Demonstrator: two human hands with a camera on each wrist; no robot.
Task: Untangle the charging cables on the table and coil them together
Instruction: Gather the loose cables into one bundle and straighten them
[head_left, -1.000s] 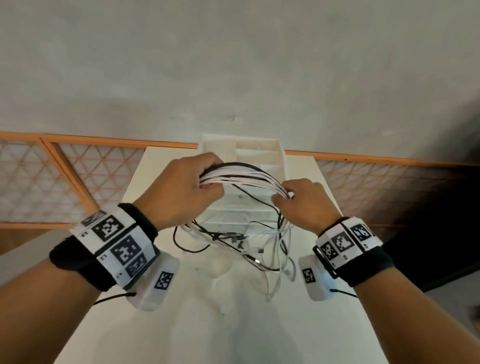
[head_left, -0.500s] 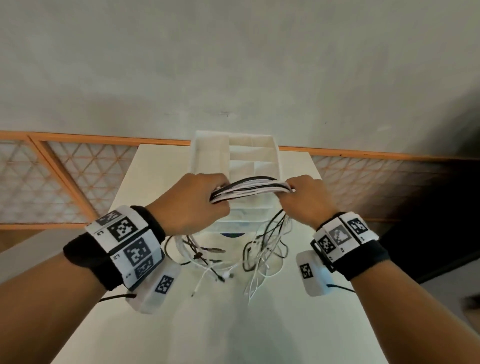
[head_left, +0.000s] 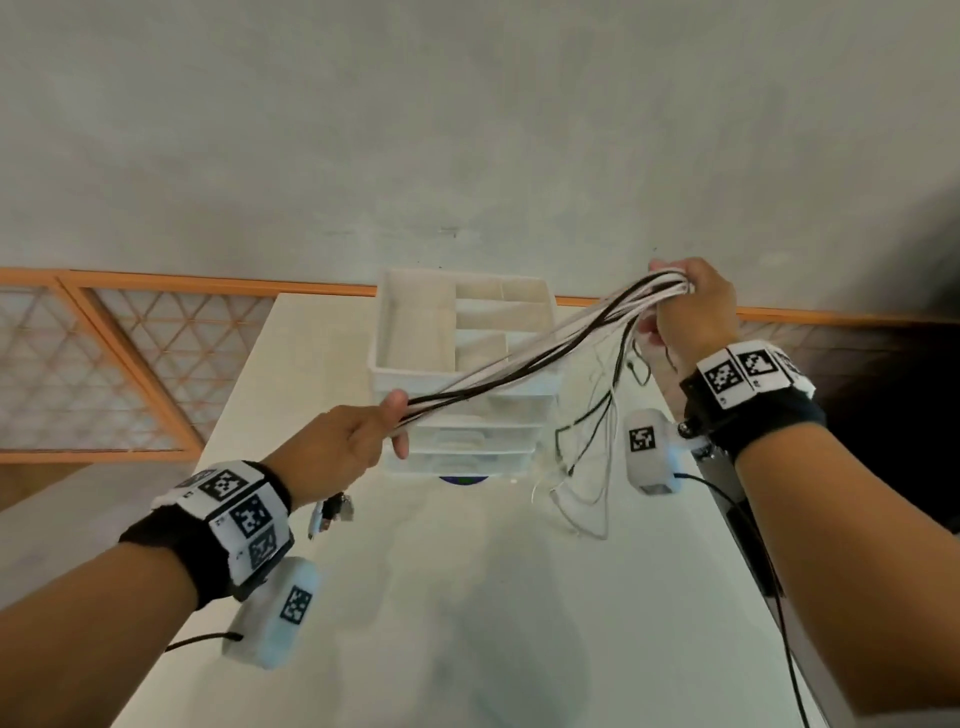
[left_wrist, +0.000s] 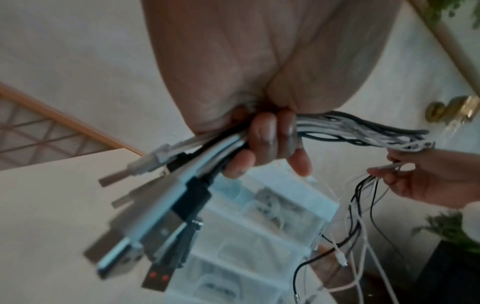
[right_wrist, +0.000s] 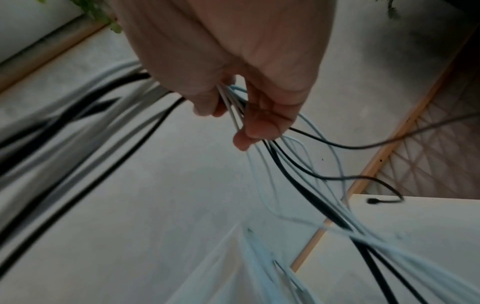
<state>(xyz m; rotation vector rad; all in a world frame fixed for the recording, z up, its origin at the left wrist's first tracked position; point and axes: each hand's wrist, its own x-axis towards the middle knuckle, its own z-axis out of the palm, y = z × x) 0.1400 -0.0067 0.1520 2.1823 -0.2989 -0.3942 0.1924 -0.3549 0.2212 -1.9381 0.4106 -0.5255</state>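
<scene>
Two hands stretch a gathered bundle of charging cables above the table.

The left hand (head_left: 343, 441) curls tight around the plug ends; the right hand (head_left: 691, 312), raised higher, grips the cables (head_left: 519, 364) further along, loose tails (head_left: 587, 457) dangling to the table (head_left: 467, 597). Cables look combed parallel, so untangling seems mostly done; coiling remains.

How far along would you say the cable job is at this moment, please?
Done: the black and white charging cables are gathered, USB plugs together at the left hand. In hand: the right hand stretches the bundle straight. Left: loose tails still hang; nothing is coiled.
</scene>
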